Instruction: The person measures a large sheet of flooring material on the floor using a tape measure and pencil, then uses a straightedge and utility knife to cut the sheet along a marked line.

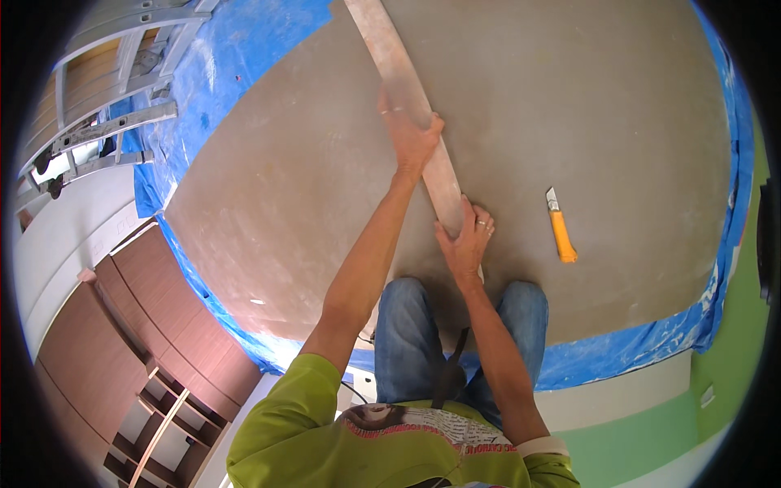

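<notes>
A long, flat, pale strip [443, 175] lies slantwise over a brown board-like surface [277, 195], running from the far edge of the view down toward my knees. My left hand [409, 137] is closed across it about midway, with the thumb at its right edge; the fingers are partly blurred. Nearer to me, my right hand [465, 244], with a ring on one finger, grips the strip's near end from both edges. A utility knife [561, 232] with a yellow handle and its blade out lies to the right, apart from both hands.
Blue plastic sheeting [220, 69] surrounds the brown surface. At the far left stands a metal ladder [122, 126]. Brown wooden cabinets [175, 305] with open shelves are at the lower left. A green wall [732, 325] rises at the right. My knees [407, 321] are at the near side.
</notes>
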The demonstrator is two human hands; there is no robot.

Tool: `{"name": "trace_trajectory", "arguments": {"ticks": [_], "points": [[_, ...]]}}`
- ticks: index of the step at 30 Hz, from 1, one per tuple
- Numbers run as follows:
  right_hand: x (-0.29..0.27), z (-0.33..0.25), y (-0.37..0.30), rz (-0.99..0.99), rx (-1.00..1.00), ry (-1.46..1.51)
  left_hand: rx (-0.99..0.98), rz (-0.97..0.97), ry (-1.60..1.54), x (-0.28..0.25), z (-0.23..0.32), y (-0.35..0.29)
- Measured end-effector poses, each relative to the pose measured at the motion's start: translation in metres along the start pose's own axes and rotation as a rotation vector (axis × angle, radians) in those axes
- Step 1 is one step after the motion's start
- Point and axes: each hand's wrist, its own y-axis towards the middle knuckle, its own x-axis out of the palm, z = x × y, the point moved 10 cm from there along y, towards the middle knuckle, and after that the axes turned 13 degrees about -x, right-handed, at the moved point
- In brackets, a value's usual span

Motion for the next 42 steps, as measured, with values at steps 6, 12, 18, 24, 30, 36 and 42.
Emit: {"name": "trace_trajectory", "arguments": {"ticks": [6,12,18,24,30,36,42], "points": [[-0.001,0.001,0.0,0.006,-0.009,0.024,-0.046,-0.022,-0.065,0.001,0.0,0.0],[-0.004,-0.001,0.001,-0.023,0.019,0.014,-0.025,-0.028,-0.031,0.001,0.005,-0.001],[-0.012,0.005,-0.027,-0.027,0.06,-0.041,-0.025,-0.045,-0.036,-0.001,0.008,-0.003],[-0.009,0.005,-0.034,-0.028,0.062,0.001,0.097,-0.042,-0.063,-0.006,0.003,0.0],[-0.012,0.005,-0.033,-0.012,0.054,0.025,0.098,-0.077,-0.098,-0.007,-0.013,0.004],[-0.009,0.003,-0.035,-0.015,0.019,-0.012,0.124,-0.043,-0.121,-0.011,-0.013,0.003],[-0.008,-0.003,-0.036,-0.023,0.024,0.01,0.164,-0.021,-0.07,-0.016,-0.012,0.004]]}}
